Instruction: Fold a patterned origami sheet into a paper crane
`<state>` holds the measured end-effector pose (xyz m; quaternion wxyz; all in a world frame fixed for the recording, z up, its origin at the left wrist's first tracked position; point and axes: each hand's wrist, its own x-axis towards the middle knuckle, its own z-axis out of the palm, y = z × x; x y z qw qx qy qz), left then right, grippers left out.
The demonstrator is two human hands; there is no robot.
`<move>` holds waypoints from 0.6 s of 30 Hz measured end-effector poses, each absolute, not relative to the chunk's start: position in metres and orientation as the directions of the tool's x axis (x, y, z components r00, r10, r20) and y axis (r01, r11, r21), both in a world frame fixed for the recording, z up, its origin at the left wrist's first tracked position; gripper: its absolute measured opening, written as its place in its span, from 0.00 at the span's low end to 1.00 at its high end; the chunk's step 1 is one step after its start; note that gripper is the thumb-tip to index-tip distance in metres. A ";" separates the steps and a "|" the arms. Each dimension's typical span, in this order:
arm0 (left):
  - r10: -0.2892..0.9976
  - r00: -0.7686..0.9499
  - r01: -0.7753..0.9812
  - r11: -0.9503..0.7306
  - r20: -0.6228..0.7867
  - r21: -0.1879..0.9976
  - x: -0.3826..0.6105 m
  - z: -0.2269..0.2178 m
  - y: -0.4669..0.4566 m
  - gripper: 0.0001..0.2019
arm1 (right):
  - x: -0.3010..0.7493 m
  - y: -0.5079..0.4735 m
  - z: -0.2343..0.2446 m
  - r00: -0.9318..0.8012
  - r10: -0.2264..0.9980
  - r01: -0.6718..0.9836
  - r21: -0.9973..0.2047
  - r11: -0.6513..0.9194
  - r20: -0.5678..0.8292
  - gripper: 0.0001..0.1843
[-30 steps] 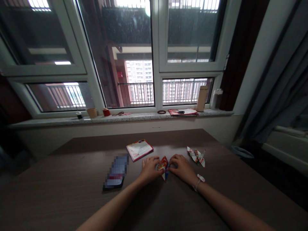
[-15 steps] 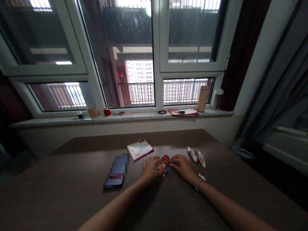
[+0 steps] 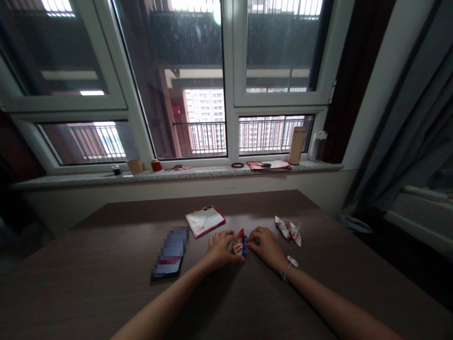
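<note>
A small piece of folded printed paper (image 3: 239, 243), red, orange and blue, stands partly raised from the brown table between my hands. My left hand (image 3: 220, 250) holds it from the left side, thumb at its near lower corner and fingers curved behind. At its right edge, the bent fingers of my right hand (image 3: 267, 246) pinch the blue side. Right of that hand lie folded paper shapes (image 3: 289, 231), white with red print. A stack of printed sheets (image 3: 205, 221) rests just beyond my left hand.
A phone (image 3: 170, 255) with a blurred screen lies left of my left forearm. On the stone windowsill (image 3: 208, 173) stand a paper cup (image 3: 135, 166), a red spool (image 3: 156, 165), scissors (image 3: 175, 167), a dark ring (image 3: 237, 165), red-edged papers (image 3: 279, 165) and a tan bottle (image 3: 297, 145).
The folded paper has turned more upright and looks narrower, its blue side now along the right edge. My right hand has shifted slightly left with it. The left hand stays nearly in place.
</note>
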<state>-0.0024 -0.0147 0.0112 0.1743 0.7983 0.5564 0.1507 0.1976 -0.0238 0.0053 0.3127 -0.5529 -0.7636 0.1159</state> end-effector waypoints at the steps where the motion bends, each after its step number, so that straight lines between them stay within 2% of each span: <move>1: 0.941 0.335 0.836 -0.320 0.048 0.446 -0.002 0.011 -0.015 0.35 | 0.198 -0.023 0.004 -0.190 0.917 0.769 -0.528 0.361 0.350 0.06; 10: 0.945 0.324 0.836 -0.312 0.053 0.451 -0.001 0.013 -0.018 0.35 | 0.205 -0.010 -0.010 -0.215 0.919 0.710 -0.593 0.380 0.332 0.05; 18: 0.941 0.321 0.837 -0.333 0.103 0.434 -0.002 0.003 -0.015 0.34 | 0.200 -0.016 -0.006 -0.215 0.896 0.785 -0.477 0.396 0.390 0.03</move>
